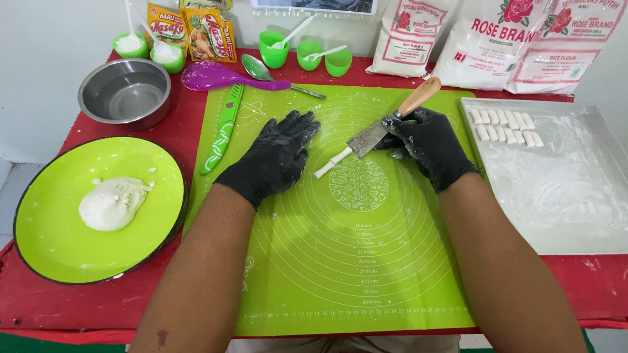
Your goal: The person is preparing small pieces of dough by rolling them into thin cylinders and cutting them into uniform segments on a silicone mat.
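My left hand (274, 157), in a black glove dusted with flour, lies flat and spread on the green silicone mat (318, 268), just left of a thin white dough roll (331, 161). My right hand (429, 144), also gloved, grips a knife (389, 122) by its wooden handle. The blade angles down to the left and its tip rests on the right end of the dough roll.
A metal tray (576, 193) dusted with flour at right holds several cut dough pieces (502, 124). A green plate (55, 237) with a dough lump (112, 203) sits at left. Behind are a steel bowl (125, 93), a green plastic knife (221, 130), a purple spoon (218, 76), small green cups and flour bags.
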